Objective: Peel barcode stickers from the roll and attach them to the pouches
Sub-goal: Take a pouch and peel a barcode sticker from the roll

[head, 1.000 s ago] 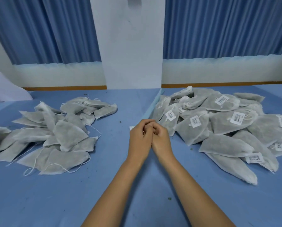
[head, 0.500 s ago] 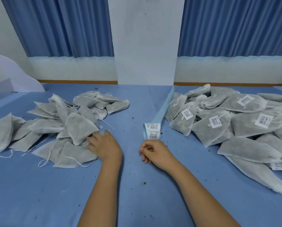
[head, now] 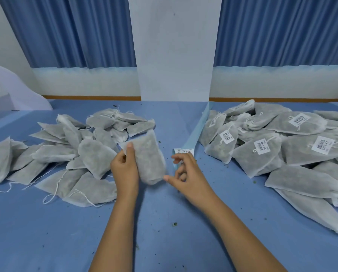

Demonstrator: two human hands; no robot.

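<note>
Blue table [head: 46, 232]: I am gripping one pouch [head: 148, 158] in my left hand [head: 125, 170]; my right hand [head: 189, 178] is hovering at the sticker strip [head: 194, 134], grasp indeterminate.

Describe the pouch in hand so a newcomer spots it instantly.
On the blue table, look between the unlabelled pile at left and the barcoded pile at right. The pouch stands upright in the left hand. It alone is held up rather than heaped, with no sticker showing.
</note>
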